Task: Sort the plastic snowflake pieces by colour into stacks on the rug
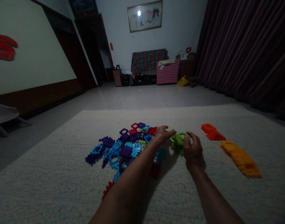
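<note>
Green gear-edged pieces are between my two hands, to the right of the mixed heap; whether they rest on the pale carpet or sit just above it, I can't tell. My right hand grips their right side, thumb and fingers curled at the edge, while my left hand reaches their left side with fingers stretched out, pinching or merely touching, I can't say. Close on my left lies the heap of purple, blue and red pieces, and my left forearm crosses over it, hiding some. A few blue and red ones show past that arm, dim and blurred. My fingers cover part of the green, so I can't count its pieces, and both forearms run out of view at the bottom. Over to my right, an orange-red stack and a yellow-orange stack lie nearly end to end, a stretch of carpet between them and my right hand. Ahead, the carpet's far edge meets the tiled floor; a dark curtain hangs along the right.
</note>
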`<state>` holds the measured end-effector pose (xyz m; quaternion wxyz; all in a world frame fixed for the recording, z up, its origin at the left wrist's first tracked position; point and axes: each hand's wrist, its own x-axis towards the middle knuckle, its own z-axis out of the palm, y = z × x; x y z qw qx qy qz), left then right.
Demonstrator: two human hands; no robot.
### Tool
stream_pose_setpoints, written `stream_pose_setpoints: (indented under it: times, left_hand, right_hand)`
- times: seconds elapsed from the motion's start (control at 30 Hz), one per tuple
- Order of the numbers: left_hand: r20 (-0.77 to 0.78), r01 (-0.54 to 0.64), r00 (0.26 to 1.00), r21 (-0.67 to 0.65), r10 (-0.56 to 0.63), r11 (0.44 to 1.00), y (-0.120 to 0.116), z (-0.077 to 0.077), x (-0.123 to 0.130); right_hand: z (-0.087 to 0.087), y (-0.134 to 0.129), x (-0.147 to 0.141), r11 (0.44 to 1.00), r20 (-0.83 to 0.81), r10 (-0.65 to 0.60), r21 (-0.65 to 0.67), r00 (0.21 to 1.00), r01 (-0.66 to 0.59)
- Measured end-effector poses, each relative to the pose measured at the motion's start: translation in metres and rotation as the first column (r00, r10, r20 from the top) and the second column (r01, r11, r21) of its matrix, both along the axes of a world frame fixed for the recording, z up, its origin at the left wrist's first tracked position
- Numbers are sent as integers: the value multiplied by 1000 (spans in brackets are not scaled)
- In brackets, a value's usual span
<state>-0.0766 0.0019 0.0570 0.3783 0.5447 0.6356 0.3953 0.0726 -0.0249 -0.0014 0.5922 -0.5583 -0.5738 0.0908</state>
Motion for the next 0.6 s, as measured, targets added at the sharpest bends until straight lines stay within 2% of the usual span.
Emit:
stream_pose_setpoints:
  times: [0.07,0.13,0.2,0.3,0.37,0.4,0.5,0.6]
  left_hand:
    - [-148,18,989,26,-14,1000,-8,5,-5]
    - [-345,20,939,61,3,998,-20,10,-21]
    - [-546,28,837,73,16,997,-34,13,-44]
    - [-777,14,629,40,22,999,-51,10,-82]
    - [-846,49,529,-48,-67,998,-60,6,-108]
    - [-859,62,502,-75,-96,995,-63,3,-119]
    - [-867,83,484,-86,-116,993,-72,0,-148]
    - [-879,17,472,-65,-65,998,-76,2,-165]
  right_hand:
    - [-2,2,-2,994,79,27,103,997,-35]
    - [-5,3,-5,983,193,71,152,979,-101]
    - [-7,2,-8,981,298,95,132,950,-140]
    - [-8,-2,-12,991,394,90,54,915,-121]
    - [-8,-4,-13,995,434,83,9,897,-96]
    - [-7,-5,-14,996,448,80,-6,890,-86]
    - [-8,-6,-13,998,466,65,-22,882,-62]
    - [-10,-3,-12,998,475,61,-28,878,-55]
